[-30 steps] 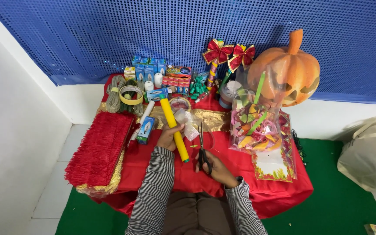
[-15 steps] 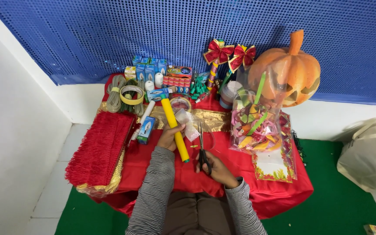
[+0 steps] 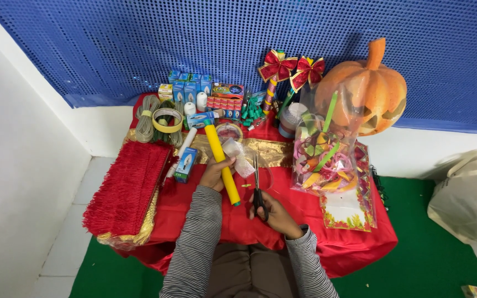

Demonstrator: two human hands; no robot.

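Gripping black-handled scissors [image 3: 256, 187] with blades pointing toward the table's [image 3: 360, 248] back edge, the right hand [image 3: 274, 212] sits near the front edge, while the left hand [image 3: 216, 174] pinches a clear packet [image 3: 238, 157] beside a yellow tube [image 3: 222, 163] at mid-table.

Orange plastic pumpkin [image 3: 368, 91] at back right; red fringed trim [image 3: 125, 187] hanging off left edge; two red-bowed sticks [image 3: 288, 72] between.

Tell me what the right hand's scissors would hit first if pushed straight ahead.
Probably the small clear plastic packet that the left hand holds; the scissors in the right hand point at its edge, though depth is unclear.
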